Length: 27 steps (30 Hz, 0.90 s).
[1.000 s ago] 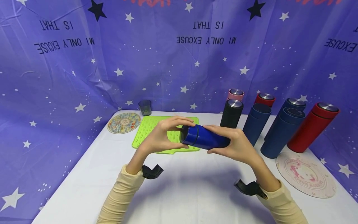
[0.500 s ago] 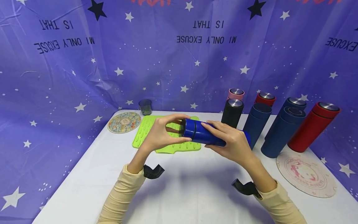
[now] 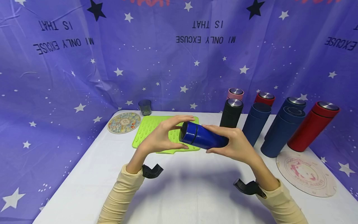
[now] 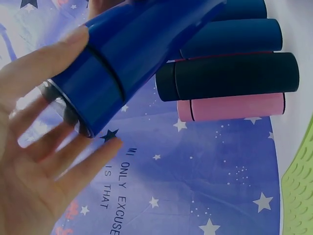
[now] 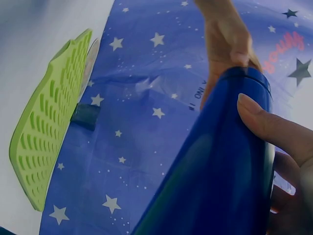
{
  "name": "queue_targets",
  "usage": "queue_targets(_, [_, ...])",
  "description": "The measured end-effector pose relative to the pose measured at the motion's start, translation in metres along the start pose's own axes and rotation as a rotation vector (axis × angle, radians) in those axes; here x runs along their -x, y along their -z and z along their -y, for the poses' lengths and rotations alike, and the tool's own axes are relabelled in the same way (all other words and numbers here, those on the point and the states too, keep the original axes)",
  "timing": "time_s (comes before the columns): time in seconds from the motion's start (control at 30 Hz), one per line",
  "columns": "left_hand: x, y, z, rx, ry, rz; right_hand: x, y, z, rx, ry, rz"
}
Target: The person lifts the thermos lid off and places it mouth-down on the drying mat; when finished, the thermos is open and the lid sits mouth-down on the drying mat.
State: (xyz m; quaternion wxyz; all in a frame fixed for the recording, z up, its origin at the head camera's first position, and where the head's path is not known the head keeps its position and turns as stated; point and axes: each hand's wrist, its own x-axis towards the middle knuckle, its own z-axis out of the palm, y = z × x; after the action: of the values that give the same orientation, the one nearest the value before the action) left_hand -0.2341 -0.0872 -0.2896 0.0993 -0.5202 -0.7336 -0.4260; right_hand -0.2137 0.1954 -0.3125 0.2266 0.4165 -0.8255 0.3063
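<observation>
Bottle [image 3: 207, 137] raised btwn L hand [image 3: 159, 137] & R hand [image 3: 237, 144], apart from mat [image 3: 151, 129] edge.

A starry purple cloth [image 3: 156, 68] hangs behind a white table [image 3: 184, 186]; a dark cup [image 3: 145, 107] stands near a green mat [image 3: 151, 127].
</observation>
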Motion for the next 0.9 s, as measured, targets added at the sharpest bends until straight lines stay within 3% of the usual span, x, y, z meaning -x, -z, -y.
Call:
queue_targets(0.17, [0.003,-0.002,0.018,0.008,-0.078,0.022,0.0,0.001,0.0,-0.075,-0.037,0.051])
queue_targets(0.37, [0.0,0.002,-0.009,0.036,-0.075,-0.024,0.0,-0.001,0.002,-0.051,-0.019,0.03])
queue_targets(0.47, [-0.001,0.002,-0.012,0.064,-0.03,-0.058,0.0,-0.004,0.003,0.018,0.019,-0.009])
queue_targets(0.7, [0.004,-0.005,0.017,0.1,0.172,-0.14,0.0,-0.012,0.009,0.244,0.065,-0.101])
queue_targets(0.8, [0.005,-0.005,0.021,0.102,0.201,-0.146,-0.001,-0.013,0.009,0.293,0.066,-0.106])
queue_targets(0.9, [0.004,-0.004,0.018,0.09,0.184,-0.11,0.0,-0.012,0.008,0.252,0.046,-0.101])
